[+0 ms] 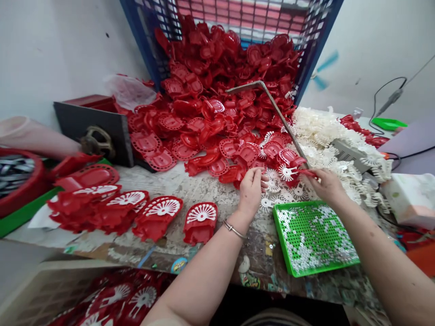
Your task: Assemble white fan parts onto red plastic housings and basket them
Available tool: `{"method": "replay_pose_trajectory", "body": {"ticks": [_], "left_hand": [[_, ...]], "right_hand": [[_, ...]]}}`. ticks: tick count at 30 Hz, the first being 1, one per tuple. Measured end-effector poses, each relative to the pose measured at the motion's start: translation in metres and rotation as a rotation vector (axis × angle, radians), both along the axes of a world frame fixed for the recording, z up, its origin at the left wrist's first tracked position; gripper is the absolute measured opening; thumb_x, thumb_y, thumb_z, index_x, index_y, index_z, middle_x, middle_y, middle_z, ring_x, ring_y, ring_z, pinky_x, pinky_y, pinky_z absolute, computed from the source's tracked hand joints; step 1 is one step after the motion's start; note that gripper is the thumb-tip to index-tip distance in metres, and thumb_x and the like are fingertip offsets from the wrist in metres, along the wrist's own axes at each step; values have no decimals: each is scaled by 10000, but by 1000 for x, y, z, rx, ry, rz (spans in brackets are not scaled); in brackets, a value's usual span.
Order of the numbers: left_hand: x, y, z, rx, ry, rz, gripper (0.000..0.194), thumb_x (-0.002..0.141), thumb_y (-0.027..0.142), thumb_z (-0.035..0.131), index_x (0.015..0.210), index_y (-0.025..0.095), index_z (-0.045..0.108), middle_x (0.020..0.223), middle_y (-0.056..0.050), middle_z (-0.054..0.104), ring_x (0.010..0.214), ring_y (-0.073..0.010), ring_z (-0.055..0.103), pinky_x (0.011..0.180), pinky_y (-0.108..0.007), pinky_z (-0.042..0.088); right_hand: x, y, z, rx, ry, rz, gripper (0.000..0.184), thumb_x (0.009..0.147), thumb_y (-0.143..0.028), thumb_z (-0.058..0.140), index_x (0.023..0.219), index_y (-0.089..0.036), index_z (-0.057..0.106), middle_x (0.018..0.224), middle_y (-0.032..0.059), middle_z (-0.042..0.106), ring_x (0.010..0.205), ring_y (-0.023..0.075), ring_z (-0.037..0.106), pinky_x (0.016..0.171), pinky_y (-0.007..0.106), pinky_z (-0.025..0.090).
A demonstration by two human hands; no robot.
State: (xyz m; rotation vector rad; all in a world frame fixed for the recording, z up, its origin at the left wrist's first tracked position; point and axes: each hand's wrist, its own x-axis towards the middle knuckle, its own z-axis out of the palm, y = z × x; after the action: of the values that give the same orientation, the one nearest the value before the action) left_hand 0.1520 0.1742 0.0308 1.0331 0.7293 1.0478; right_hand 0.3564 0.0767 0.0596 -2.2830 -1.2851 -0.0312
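Note:
My left hand (250, 192) is closed, thumb against curled fingers, at the near edge of the heap of red plastic shells (248, 154). What its fingers hold, if anything, is hidden. My right hand (329, 186) pinches a narrow red plastic piece (306, 173), whose full shape I cannot make out. By its left end is a white spoked fan piece (287, 172); whether they touch I cannot tell. More white fan pieces (299, 192) lie loose between and beyond my hands. Below my right hand sits a green tray (283, 246) with many small whitish metal bits.
A bent metal bar (278, 113) rises over the heap, before a blue crate (322, 50). White pieces (319, 127) pile up at right. Shells with white fans (200, 222) line the table's left front edge. A bin (37, 290) stands below; a black-fronted box (98, 131) stands at left.

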Motion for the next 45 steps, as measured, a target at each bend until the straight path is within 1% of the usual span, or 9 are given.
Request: {"method": "replay_pose_trajectory", "body": {"ticks": [3,6,9,15,26,32,36,40,45], "left_hand": [[0,-1,1,4,10,-4,201,880,355,539,902,168,610,658,15,624,506,-63,543,444,-147,394],[-1,-1,2,17,24,-21,208,877,360,541,903,166,612,663,13,626,511,-64,543,448,-149,401],[-1,-2,2,50,33,-39,226,863,386,563,901,169,614,673,13,630,518,-66,547,454,-152,411],[0,-2,2,39,53,-84,263,842,416,574,894,160,608,654,16,625,511,-68,547,457,-157,421],[0,-5,3,88,0,-187,344,785,457,645,946,155,608,719,-5,646,626,-105,613,544,-208,510],[2,-3,-2,140,-92,-159,420,773,425,698,1095,176,597,1035,-84,685,957,-172,651,802,-296,549],[2,-5,-3,61,-140,-265,514,789,458,693,1220,205,573,1289,-112,628,1216,-223,571,1016,-363,462],[4,-4,-6,-57,-100,-330,422,823,503,624,1082,170,633,1164,-108,686,1052,-238,646,916,-380,516],[3,6,-10,129,59,-71,276,876,384,543,1028,171,631,992,-50,699,882,-171,637,843,-311,511]], "right_hand": [[9,-5,21,33,95,-75,299,813,-451,525,758,-195,669,688,81,626,716,257,579,702,392,452],[15,-9,36,83,215,-155,357,840,-494,515,792,-176,668,663,57,631,643,217,570,625,342,439],[18,-9,36,145,358,-192,383,870,-499,510,900,-162,690,768,55,690,660,184,599,627,307,467],[14,2,30,220,651,-201,210,863,-343,618,810,-155,693,728,52,706,627,150,639,615,260,537],[4,7,53,499,869,-186,195,910,-362,596,862,-174,615,692,19,667,578,113,616,596,232,586],[-26,9,54,372,1025,-99,172,932,-249,544,807,-154,615,685,28,669,527,85,573,553,191,560],[-59,10,45,182,1097,22,155,894,-258,607,833,-130,668,758,77,703,602,115,620,548,197,548],[-79,25,32,122,1066,96,172,911,-290,584,852,-150,663,825,63,709,626,106,614,572,202,528],[-76,40,21,147,889,79,163,899,-329,605,877,-174,651,833,19,681,640,95,580,619,217,506]]}}
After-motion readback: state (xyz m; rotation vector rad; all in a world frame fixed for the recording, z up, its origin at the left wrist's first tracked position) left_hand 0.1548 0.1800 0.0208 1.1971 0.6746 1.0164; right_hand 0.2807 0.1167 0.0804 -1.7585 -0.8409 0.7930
